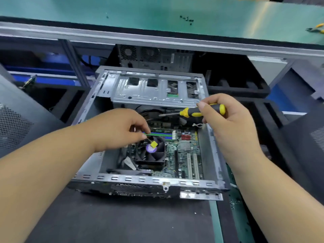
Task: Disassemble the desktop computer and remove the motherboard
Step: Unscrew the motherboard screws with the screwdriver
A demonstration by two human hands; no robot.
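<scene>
An open desktop case (216, 165) lies on a dark mat in the middle. Inside, the green motherboard (185, 151) shows at the right, with a black CPU fan (156, 156) at its left and a metal drive cage (154, 92) at the far end. My left hand (121, 127) hovers over the fan and pinches a thin cable with a small yellow connector (154, 144). Over the case's right wall, my right hand (226, 118) grips a yellow-and-black screwdriver (192, 112), its shaft pointing left above the board.
A green workbench (157, 18) runs across the top, with several small black screws (186, 19) and yellow-handled pliers (317, 28) at its right edge. Another computer case (154, 57) stands behind the open one. Perforated grey panels (15, 123) flank both sides.
</scene>
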